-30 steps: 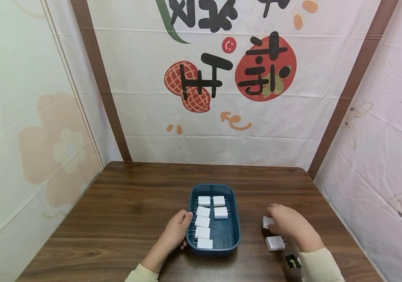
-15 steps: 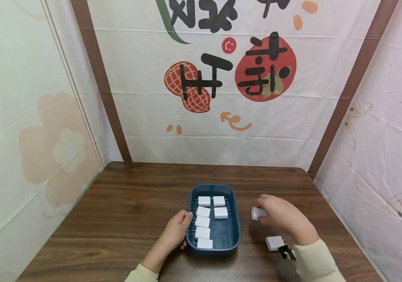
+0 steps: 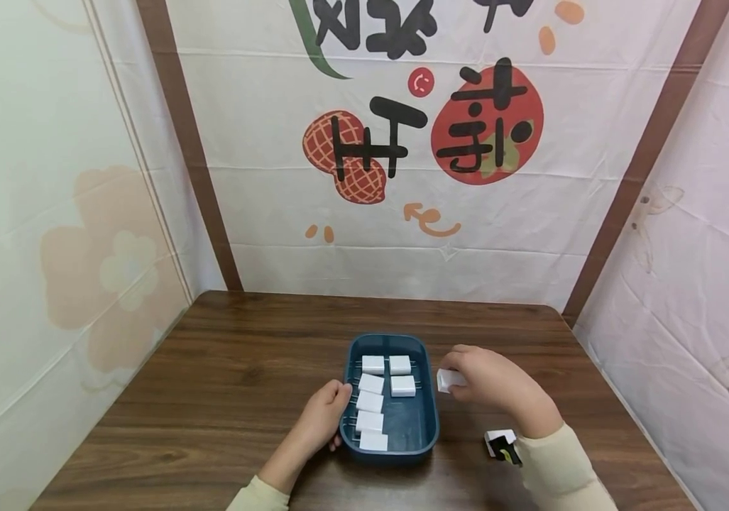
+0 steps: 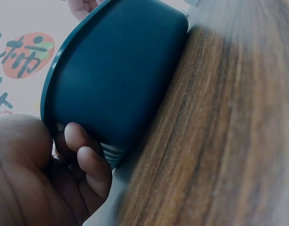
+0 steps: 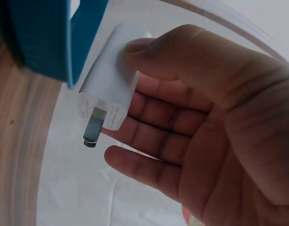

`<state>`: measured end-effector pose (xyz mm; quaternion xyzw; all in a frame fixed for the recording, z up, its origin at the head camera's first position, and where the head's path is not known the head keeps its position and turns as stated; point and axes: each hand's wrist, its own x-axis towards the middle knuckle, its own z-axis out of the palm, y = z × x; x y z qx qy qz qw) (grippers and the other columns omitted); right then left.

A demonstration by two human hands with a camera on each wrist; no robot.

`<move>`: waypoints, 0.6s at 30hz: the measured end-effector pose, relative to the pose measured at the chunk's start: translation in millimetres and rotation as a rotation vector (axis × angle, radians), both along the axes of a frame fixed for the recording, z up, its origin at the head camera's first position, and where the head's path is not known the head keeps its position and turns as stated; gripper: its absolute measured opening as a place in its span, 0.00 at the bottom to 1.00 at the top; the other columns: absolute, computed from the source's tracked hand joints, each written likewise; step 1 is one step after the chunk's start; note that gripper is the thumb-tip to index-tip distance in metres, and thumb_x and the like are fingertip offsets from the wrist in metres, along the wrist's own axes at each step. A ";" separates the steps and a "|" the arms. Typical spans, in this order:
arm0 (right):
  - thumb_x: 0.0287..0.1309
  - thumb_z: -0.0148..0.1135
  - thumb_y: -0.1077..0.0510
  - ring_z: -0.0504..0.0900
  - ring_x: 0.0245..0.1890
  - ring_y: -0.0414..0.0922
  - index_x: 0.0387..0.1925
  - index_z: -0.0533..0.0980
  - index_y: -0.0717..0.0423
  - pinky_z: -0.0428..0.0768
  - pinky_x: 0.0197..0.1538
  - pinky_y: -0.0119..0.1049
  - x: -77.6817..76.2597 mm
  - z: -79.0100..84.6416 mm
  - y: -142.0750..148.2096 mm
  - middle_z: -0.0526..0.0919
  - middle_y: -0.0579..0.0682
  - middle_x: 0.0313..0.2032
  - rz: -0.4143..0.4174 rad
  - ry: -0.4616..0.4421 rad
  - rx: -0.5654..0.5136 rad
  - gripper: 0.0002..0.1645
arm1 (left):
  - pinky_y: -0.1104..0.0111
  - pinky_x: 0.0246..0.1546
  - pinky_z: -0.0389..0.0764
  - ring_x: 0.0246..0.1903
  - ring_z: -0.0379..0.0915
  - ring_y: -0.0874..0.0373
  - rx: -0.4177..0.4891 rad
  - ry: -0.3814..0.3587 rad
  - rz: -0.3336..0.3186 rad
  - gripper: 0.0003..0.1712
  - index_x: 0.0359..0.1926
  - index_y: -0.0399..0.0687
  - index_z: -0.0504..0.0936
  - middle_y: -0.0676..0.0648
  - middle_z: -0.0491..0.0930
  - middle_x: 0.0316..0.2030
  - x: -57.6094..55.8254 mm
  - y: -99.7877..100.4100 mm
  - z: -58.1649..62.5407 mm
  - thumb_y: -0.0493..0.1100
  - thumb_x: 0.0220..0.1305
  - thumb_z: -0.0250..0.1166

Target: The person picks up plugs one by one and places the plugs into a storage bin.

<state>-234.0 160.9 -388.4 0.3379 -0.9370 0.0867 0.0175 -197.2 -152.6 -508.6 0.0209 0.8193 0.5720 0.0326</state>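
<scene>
My right hand (image 3: pixel 495 383) pinches a white charger plug (image 5: pixel 111 70) between thumb and fingers, its metal prongs showing in the right wrist view. In the head view this plug is just right of a blue plastic bin (image 3: pixel 431 426). With curled fingers my left hand (image 3: pixel 324 415) grips the bin's left rim; the left wrist view shows its fingers against the bin's outer wall (image 4: pixel 121 70). Inside the bin, several white charger plugs (image 3: pixel 370 402) form a longer left column and a short right column (image 3: pixel 402 386).
One more white charger plug (image 3: pixel 500 434) lies on the brown wooden table (image 3: pixel 262 341) to the right, partly covered in view by a black strap end (image 3: pixel 505 450) near the right sleeve (image 3: pixel 562 461). Printed white cloth (image 3: pixel 262 234) hangs behind the table and at both sides.
My right hand has picked a charger plug up off the table at right and carried it left and away from me, to beside the bin. The left hand stays on the rim.
</scene>
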 end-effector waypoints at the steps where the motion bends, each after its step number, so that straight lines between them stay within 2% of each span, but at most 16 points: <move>1: 0.56 0.74 0.59 0.80 0.38 0.38 0.47 0.84 0.52 0.84 0.43 0.39 -0.4 0.6 -2.3 0.83 0.43 0.43 0.004 -0.001 0.001 0.16 | 0.63 0.07 0.76 0.07 0.69 0.58 0.000 0.000 0.000 0.24 0.40 0.37 0.73 0.47 0.71 0.14 0.2 -0.2 -0.3 0.55 0.82 0.49; 9: 0.54 0.75 0.60 0.79 0.38 0.38 0.47 0.84 0.54 0.85 0.43 0.38 1.9 -3.5 -12.4 0.83 0.45 0.43 0.050 -0.015 -0.013 0.17 | 0.63 0.06 0.75 0.06 0.69 0.58 0.014 0.000 -0.007 0.23 0.39 0.36 0.72 0.47 0.71 0.12 1.6 2.2 -3.7 0.53 0.82 0.49; 18: 0.56 0.74 0.56 0.79 0.38 0.36 0.48 0.85 0.50 0.85 0.45 0.37 0.5 -4.8 -22.3 0.83 0.42 0.42 0.090 0.027 0.016 0.17 | 0.64 0.06 0.75 0.06 0.68 0.59 0.014 0.004 0.007 0.24 0.40 0.36 0.72 0.47 0.71 0.13 0.7 1.5 1.0 0.55 0.81 0.49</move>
